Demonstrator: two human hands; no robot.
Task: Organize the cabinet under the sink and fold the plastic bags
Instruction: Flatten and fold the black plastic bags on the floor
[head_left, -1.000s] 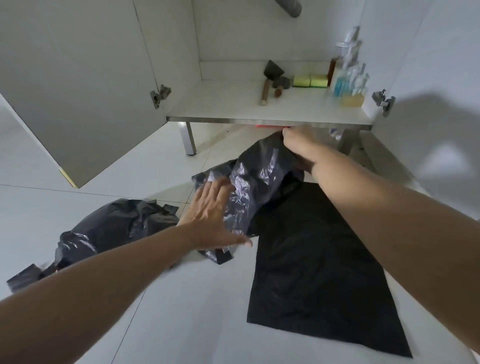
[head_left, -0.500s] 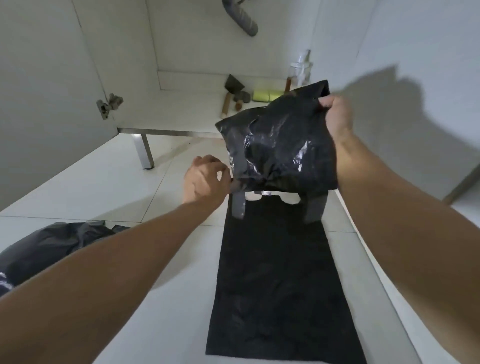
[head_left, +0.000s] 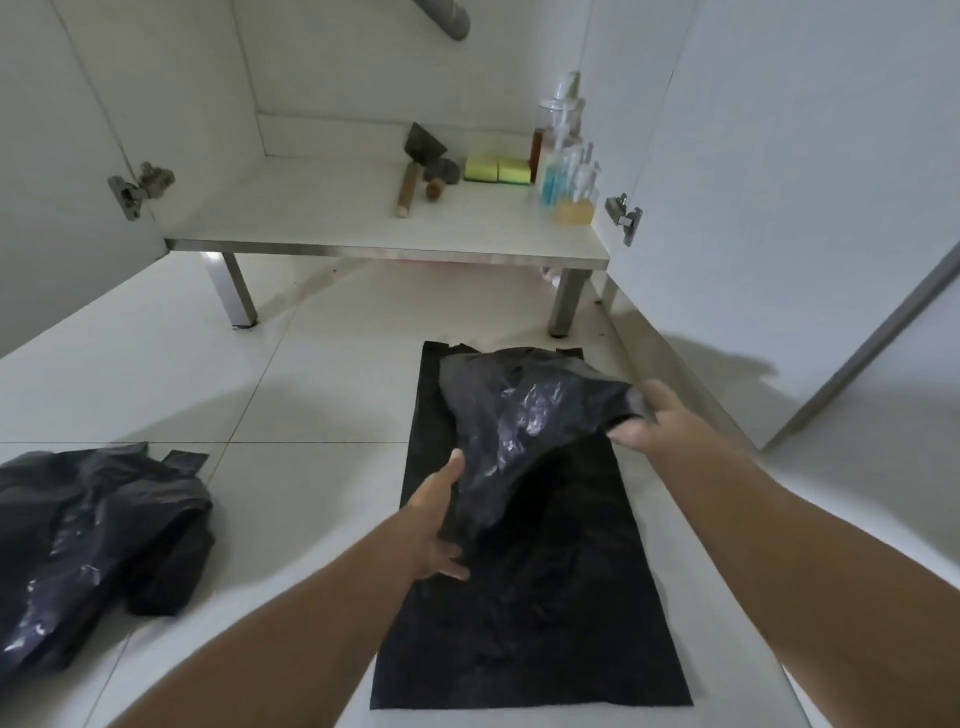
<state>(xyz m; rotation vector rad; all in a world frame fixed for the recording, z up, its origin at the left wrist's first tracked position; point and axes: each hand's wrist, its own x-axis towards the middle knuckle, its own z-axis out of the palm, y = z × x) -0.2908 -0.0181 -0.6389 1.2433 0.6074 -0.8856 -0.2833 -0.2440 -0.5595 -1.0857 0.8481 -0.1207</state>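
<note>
Half a second ago the crumpled bag (head_left: 524, 431) was held up in the air; now it has come down over the flat bag (head_left: 545, 623) spread on the floor. The right hand (head_left: 657, 421) pinches one corner, the left hand (head_left: 434, 525) grips the near edge — the bag sags between them. Judging by this, smoothing and folding comes next; another heap (head_left: 88, 540) waits at left.
</note>
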